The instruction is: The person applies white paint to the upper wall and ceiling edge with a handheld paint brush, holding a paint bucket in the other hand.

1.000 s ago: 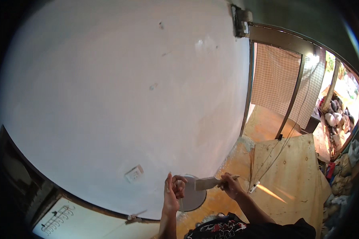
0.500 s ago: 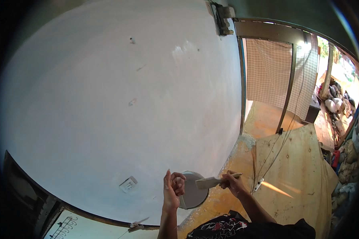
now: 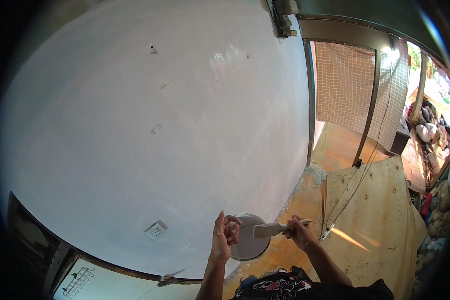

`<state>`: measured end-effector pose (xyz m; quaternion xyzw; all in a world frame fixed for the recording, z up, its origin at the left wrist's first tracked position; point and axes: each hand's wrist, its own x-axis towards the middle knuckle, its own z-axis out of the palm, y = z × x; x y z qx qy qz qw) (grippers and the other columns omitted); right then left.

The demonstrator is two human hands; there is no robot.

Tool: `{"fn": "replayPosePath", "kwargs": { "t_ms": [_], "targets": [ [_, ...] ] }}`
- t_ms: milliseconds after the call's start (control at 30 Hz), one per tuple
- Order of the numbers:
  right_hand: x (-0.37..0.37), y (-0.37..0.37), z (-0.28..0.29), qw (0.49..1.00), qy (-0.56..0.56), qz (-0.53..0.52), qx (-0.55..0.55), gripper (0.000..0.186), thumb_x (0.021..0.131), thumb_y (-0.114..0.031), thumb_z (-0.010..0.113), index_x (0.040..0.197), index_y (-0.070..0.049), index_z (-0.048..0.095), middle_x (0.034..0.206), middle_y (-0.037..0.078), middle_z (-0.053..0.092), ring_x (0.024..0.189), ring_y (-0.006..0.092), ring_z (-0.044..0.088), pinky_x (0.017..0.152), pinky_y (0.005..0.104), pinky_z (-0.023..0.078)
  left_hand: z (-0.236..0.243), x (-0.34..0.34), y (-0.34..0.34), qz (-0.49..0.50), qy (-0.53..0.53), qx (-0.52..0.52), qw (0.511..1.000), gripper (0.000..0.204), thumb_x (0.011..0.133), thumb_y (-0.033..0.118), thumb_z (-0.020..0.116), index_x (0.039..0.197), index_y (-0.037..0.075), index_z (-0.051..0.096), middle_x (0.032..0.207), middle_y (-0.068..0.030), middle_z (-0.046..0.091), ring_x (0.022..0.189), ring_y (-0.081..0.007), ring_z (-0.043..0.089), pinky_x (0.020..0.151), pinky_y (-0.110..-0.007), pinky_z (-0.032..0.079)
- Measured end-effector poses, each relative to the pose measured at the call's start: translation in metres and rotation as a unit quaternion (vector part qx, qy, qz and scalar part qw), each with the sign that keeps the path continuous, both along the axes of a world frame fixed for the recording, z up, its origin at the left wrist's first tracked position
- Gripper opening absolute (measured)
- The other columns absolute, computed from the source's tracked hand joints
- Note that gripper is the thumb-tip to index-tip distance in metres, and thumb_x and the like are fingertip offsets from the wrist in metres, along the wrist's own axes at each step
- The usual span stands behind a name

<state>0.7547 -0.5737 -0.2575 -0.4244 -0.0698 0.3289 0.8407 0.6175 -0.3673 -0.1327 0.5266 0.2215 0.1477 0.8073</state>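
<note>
My right hand (image 3: 299, 234) is closed around the handle of a wide, flat paintbrush (image 3: 269, 230). The pale brush head points left, over the rim of a round bucket (image 3: 253, 243) with greyish paint inside. On the bucket's left side is my left hand (image 3: 226, 235), its fingers curled and one pointing up. It seems to hold the bucket by its handle, though the grip is partly hidden. Ahead and to the left spreads a large whitish wall (image 3: 195, 150) with a few small marks and rough patches.
A wall socket (image 3: 156, 229) sits low on the wall. To the right lie a plywood sheet (image 3: 370, 200) and a power strip (image 3: 327, 231) with its cord. Beyond are a doorway with a checked curtain (image 3: 345, 85) and piled bags (image 3: 440, 200).
Both hands, the brush and the bucket have shifted slightly right in view. The brush has turned a little and stays over the bucket's rim. The view itself has shifted slightly.
</note>
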Motion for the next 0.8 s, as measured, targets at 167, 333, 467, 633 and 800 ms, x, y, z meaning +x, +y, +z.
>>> {"fn": "replayPosePath", "kwargs": {
  "t_ms": [167, 333, 467, 633, 800],
  "targets": [
    [0.01, -0.001, -0.007, 0.999, -0.024, 0.0, -0.027, 0.024, 0.091, -0.019, 0.064, 0.074, -0.01, 0.05, 0.066, 0.008, 0.06, 0.052, 0.0191, 0.062, 0.048, 0.0278, 0.049, 0.003, 0.008, 0.001, -0.018, 0.0, 0.005, 1.0, 0.06, 0.098, 0.06, 0.034, 0.085, 0.007, 0.057, 0.059, 0.0048, 0.035, 0.045, -0.0053, 0.022, 0.042, -0.023, 0.019],
    [0.012, 0.003, -0.006, 1.0, 0.005, -0.01, -0.001, 0.019, 0.089, -0.013, 0.063, 0.076, -0.007, 0.051, 0.07, 0.009, 0.061, 0.054, 0.0205, 0.062, 0.051, 0.0315, 0.052, 0.008, 0.014, -0.001, -0.032, -0.022, 0.001, 0.999, 0.06, 0.098, 0.061, 0.035, 0.086, 0.007, 0.057, 0.061, 0.005, 0.035, 0.044, -0.0044, 0.023, 0.042, -0.022, 0.019],
    [0.013, 0.0, -0.005, 0.999, -0.044, 0.011, 0.0, 0.019, 0.089, -0.013, 0.063, 0.076, -0.007, 0.051, 0.069, 0.01, 0.061, 0.054, 0.0209, 0.063, 0.052, 0.032, 0.052, 0.008, 0.014, -0.003, -0.014, -0.013, 0.017, 1.0, 0.06, 0.1, 0.058, 0.034, 0.086, 0.005, 0.056, 0.058, 0.0063, 0.035, 0.041, -0.0028, 0.022, 0.039, -0.022, 0.018],
    [0.013, 0.005, 0.001, 0.999, -0.031, -0.006, -0.011, 0.022, 0.09, -0.014, 0.063, 0.073, -0.008, 0.05, 0.066, 0.011, 0.063, 0.051, 0.0203, 0.063, 0.046, 0.0292, 0.05, 0.006, 0.015, -0.006, -0.006, -0.008, 0.025, 1.0, 0.059, 0.1, 0.058, 0.035, 0.086, 0.005, 0.056, 0.057, 0.0063, 0.034, 0.041, -0.0028, 0.022, 0.039, -0.022, 0.018],
    [0.019, 0.006, -0.003, 0.999, -0.034, 0.001, 0.001, 0.022, 0.09, -0.015, 0.063, 0.073, -0.008, 0.051, 0.065, 0.01, 0.062, 0.05, 0.0188, 0.061, 0.046, 0.0284, 0.05, 0.003, 0.018, -0.004, 0.001, -0.007, 0.012, 1.0, 0.057, 0.101, 0.056, 0.036, 0.086, 0.005, 0.057, 0.057, 0.0065, 0.035, 0.041, -0.0026, 0.023, 0.039, -0.021, 0.019]
  ]
}}
